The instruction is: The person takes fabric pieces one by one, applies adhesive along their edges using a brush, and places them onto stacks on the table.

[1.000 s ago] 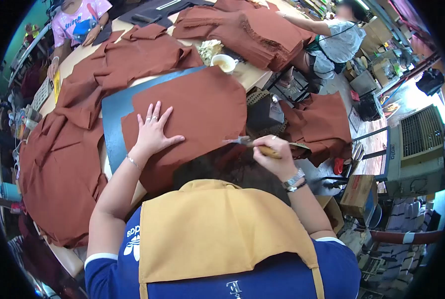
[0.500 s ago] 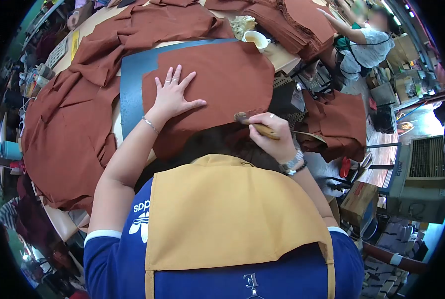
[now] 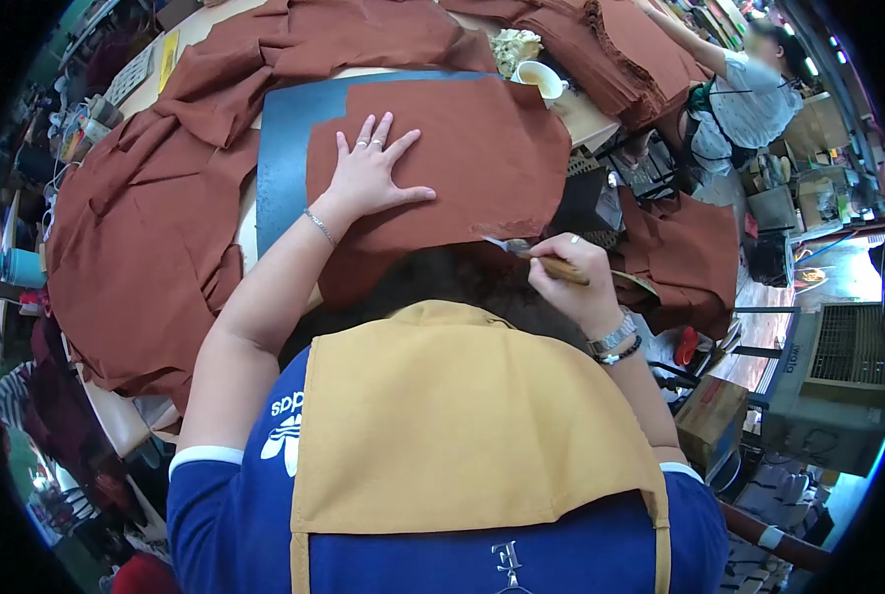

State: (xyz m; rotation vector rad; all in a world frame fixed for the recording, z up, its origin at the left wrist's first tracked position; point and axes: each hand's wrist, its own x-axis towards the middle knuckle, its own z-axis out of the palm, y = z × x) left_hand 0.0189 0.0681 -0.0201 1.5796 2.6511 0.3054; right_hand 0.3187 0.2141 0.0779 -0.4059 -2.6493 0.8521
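Note:
My left hand [image 3: 375, 180] lies flat with spread fingers on a reddish-brown sheet [image 3: 482, 148], cloth or thin leather. The sheet rests over a blue-grey mat [image 3: 282, 163], and its near edge hangs toward my apron. In my right hand [image 3: 575, 279], closed round its wooden handle, is a brush [image 3: 563, 269]. The pale brush tip touches or nearly touches the sheet's near edge, where a darker, wet-looking strip shows. Beyond the sheet stands a white cup [image 3: 549, 83] with a yellowish content, beside a crumpled cream-coloured lump [image 3: 515, 49].
Large reddish-brown pieces [image 3: 145, 267] drape over the table's left side. A thick stack of similar sheets [image 3: 621, 59] sits at the back right, and a co-worker [image 3: 744, 99] stands beyond it with an arm over the stack. More brown material [image 3: 680, 257] hangs at right.
The whole view has shifted, so most things appear further right. My right hand has turned the brush so its pale tip shows at the sheet's near edge. My left hand stays flat on the sheet.

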